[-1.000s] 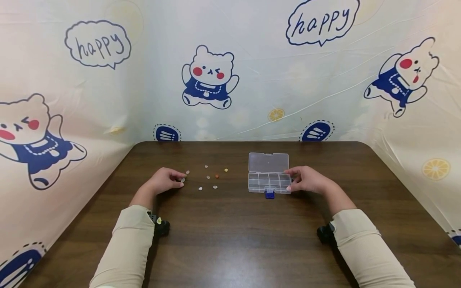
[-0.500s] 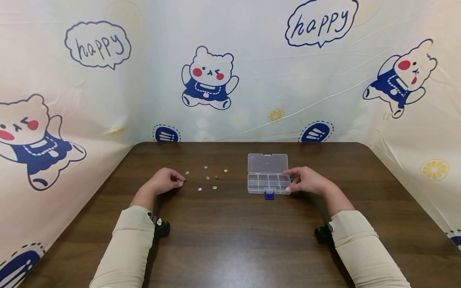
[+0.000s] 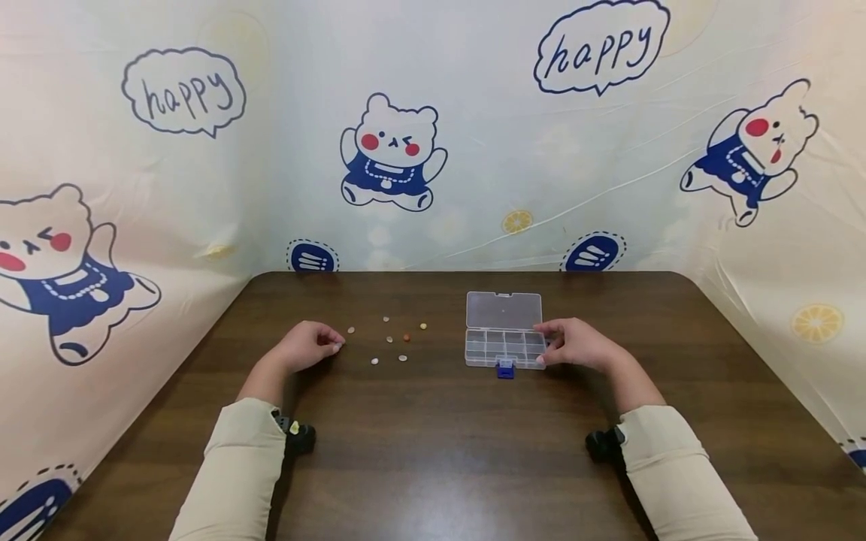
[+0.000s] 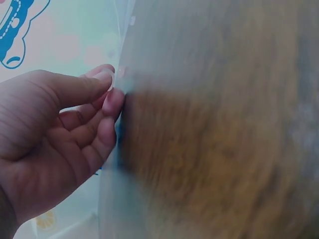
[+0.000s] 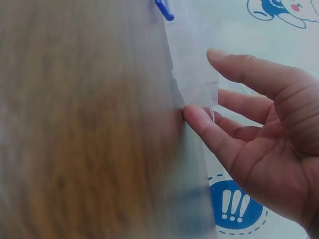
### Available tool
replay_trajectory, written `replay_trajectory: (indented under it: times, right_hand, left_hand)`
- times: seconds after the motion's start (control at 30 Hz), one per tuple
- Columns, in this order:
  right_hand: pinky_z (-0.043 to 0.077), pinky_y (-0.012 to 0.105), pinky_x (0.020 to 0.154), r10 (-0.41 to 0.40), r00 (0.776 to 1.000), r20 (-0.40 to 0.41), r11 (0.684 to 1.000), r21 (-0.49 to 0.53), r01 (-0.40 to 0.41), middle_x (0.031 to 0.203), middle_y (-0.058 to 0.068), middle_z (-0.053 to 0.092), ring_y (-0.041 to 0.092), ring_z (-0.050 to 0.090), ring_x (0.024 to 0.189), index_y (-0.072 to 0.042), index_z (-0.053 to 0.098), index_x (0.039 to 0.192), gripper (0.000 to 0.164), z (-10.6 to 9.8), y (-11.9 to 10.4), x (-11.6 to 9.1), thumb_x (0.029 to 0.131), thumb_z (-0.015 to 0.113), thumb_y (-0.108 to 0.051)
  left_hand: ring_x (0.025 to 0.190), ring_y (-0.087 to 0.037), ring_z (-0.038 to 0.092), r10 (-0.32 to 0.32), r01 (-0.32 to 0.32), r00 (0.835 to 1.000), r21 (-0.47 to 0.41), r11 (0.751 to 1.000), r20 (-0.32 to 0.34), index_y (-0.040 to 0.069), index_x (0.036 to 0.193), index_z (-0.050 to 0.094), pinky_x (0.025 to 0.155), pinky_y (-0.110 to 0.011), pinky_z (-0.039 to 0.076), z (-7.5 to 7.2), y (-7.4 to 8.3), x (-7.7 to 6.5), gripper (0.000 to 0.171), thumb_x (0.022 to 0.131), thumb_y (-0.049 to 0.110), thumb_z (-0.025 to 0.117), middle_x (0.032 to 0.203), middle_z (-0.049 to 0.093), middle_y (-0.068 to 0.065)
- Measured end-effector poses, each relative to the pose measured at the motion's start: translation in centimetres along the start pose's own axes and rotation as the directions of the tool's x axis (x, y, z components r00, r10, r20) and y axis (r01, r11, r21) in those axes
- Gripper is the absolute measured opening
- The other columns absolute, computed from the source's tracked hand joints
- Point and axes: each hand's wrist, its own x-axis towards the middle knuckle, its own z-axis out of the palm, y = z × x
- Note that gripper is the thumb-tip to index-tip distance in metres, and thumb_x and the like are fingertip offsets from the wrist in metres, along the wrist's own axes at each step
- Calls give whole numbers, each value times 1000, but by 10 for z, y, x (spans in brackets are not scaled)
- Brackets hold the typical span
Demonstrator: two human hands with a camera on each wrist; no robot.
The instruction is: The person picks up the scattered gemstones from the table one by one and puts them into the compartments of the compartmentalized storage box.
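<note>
My left hand is at the left of the table, thumb and fingertips pinched together. In the left wrist view a small pale pebble-like piece shows as a whitish edge between them, mostly hidden. Just beyond those fingertips lies another pale piece. At the right, my right hand holds the right end of a clear plastic compartment box, thumb on the near side, fingers on the far side. The box lies flat with its lid folded back and its blue latch facing me.
Between left hand and box, several more small pieces are scattered, among them a white one, an orange one and a yellow one. The brown wooden table ends at a printed cloth backdrop.
My left thumb and fingers have closed on the pale piece that showed at their tips, and it is now mostly covered. My right hand stays on the box.
</note>
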Motion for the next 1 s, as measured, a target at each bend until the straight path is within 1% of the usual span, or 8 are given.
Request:
replay_trajectory:
  times: [0.2, 0.37, 0.47, 0.6, 0.8, 0.9, 1.0]
  right_hand:
    - [51, 33, 80, -1, 1000, -7, 999, 41, 1, 121, 18, 58, 21, 60, 88, 2, 49, 139, 69, 0, 2, 0, 81, 80, -19]
    - [52, 33, 83, 7, 1000, -25, 994, 105, -4, 126, 20, 56, 23, 59, 91, 1, 50, 139, 67, 1, 4, 1, 81, 80, -16]
    - [53, 34, 84, 14, 999, -33, 989, 150, -9, 128, 21, 55, 25, 59, 92, 2, 51, 138, 66, 2, 5, 2, 81, 80, -13]
    - [53, 35, 85, 22, 999, -39, 982, 189, -14, 129, 22, 54, 26, 59, 93, 2, 51, 137, 66, 3, 5, 3, 80, 80, -10]
    - [52, 38, 88, 31, 999, -40, 980, 196, -22, 132, 24, 52, 26, 60, 93, 1, 52, 137, 65, 3, 5, 4, 80, 80, -9]
    - [52, 39, 90, 40, 999, -36, 980, 196, -32, 133, 24, 51, 26, 59, 94, 1, 52, 137, 65, 3, 4, 3, 80, 80, -9]
    - [51, 40, 91, 49, 998, -33, 980, 193, -42, 134, 25, 51, 26, 59, 94, 1, 52, 138, 65, 3, 3, 3, 80, 80, -10]
  left_hand:
    - [84, -23, 57, 3, -4, 999, -38, 999, -36, 2, 105, 72, 81, -40, 51, -1, 2, -3, 15, 92, 6, 66, 96, 67, -9]
    - [82, -22, 58, -14, 11, 999, -75, 997, -36, 2, 104, 72, 77, -37, 53, 1, 5, -1, 15, 91, 6, 67, 98, 67, -10]
    - [86, -21, 61, 1, -4, 999, -92, 996, -36, 3, 104, 73, 78, -37, 54, 2, 8, -1, 15, 91, 5, 67, 108, 69, -15]
    - [93, -21, 63, 21, -26, 999, -108, 994, -42, 3, 106, 73, 79, -36, 54, 3, 11, -1, 16, 90, 5, 68, 120, 66, -18]
    - [88, -22, 62, 49, -57, 997, -126, 990, -62, 1, 107, 72, 78, -36, 55, 5, 19, -2, 18, 90, 6, 69, 108, 69, -14]
    - [88, -22, 61, 59, -69, 996, -141, 988, -68, 2, 106, 72, 82, -38, 54, 8, 25, -2, 18, 90, 8, 70, 103, 70, -10]
    - [90, -23, 61, 85, -96, 994, -165, 982, -70, 2, 106, 73, 85, -41, 52, 10, 31, -2, 18, 89, 8, 71, 102, 70, -8]
